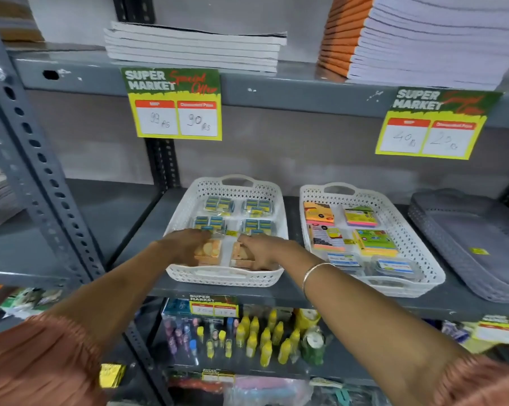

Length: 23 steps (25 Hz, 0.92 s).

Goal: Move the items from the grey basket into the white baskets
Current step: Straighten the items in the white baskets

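Observation:
Two white baskets stand on the middle shelf. The left white basket [183, 218] holds several blue-and-yellow packs [257, 207] at the back and two orange packs at the front. My left hand [185, 244] rests on the left orange pack [210, 252], fingers curled over it. My right hand [260, 250] grips the right orange pack [239, 254]. The right white basket [405, 230] holds colourful sticky-note pads [374, 241] and small clear boxes [395, 268]. The grey basket [464, 230] sits at the far right of the shelf and looks empty.
Price signs [174, 105] hang from the upper shelf edge above the baskets. Stacks of notebooks [194, 46] lie on the top shelf. Glue bottles [265, 338] and pens fill the shelf below. A slotted metal upright [39, 159] stands at the left.

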Available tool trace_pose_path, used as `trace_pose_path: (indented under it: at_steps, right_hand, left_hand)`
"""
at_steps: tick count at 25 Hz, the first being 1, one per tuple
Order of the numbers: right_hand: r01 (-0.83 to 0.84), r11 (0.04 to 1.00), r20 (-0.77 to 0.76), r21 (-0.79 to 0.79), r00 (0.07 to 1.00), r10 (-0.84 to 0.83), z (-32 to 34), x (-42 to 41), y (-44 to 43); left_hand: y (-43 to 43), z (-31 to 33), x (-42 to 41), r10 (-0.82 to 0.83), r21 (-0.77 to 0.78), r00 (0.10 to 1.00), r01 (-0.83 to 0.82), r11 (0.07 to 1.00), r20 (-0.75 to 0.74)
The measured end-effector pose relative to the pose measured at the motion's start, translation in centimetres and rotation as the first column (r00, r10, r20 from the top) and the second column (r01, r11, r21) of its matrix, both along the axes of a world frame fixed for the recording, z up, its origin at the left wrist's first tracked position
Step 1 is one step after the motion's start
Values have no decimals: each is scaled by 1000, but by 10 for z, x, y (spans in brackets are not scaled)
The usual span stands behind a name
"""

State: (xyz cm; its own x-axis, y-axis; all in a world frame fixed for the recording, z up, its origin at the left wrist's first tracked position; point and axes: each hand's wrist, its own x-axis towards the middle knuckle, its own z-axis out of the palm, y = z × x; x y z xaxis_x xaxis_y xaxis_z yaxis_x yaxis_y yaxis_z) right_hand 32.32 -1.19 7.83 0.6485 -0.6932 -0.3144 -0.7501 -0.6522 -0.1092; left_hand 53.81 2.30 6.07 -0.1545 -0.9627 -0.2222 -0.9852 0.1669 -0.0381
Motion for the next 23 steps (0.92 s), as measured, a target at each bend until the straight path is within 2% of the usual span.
trace_pose_path:
  at_steps: [2,4,7,8,10,13,14,16,18,20,22,23]
  right_hand:
    - [23,998,111,53,993,-29,14,-8,0]
    - [74,994,301,84,949,-96,36,-29,-5]
    - [274,962,525,-14,820,-227,66,-87,-27]
    - [360,931,537,-64,799,-272,69,-119,-37]
    - [428,896,462,-120,823,-331,71,-175,-50]
    - [336,939,200,-78,928,-315,63,-245,-53]
    - [289,957,105,-35,953,-284,59,-258,-49]
    - [232,969,-16,82,973,-232,47,-275,-44]
    - [200,969,-69,146,979,-192,31,-283,-46]
    - [160,978,-70,131,986,-152,17,-289,-47]
    - [135,987,-46,88,990,-131,4,-292,-47]
    - [129,989,-33,66,991,-127,-1,-293,-47]
  left_hand:
    - [1,5,0,23,23,999,-24,999,34]
    - [3,21,-10,67,-15,998,-68,998,-21]
    - [4,54,-48,29,-318,940,-144,937,-339]
    - [2,64,-75,-43,-435,906,-160,886,-421]
    - [-3,74,-128,-151,-530,873,-137,837,-464]
    - [-22,65,-219,-282,-415,861,93,905,-422]
    - [-30,58,-243,-280,-322,866,148,935,-415]
    - [-44,44,-277,-225,-145,925,188,971,-305]
    - [-53,27,-290,-163,9,969,167,986,-186]
    - [-59,11,-293,-135,97,986,145,985,-100]
    - [-65,-2,-290,-257,89,964,251,964,68]
    - [-64,-4,-292,-246,62,969,245,968,17]
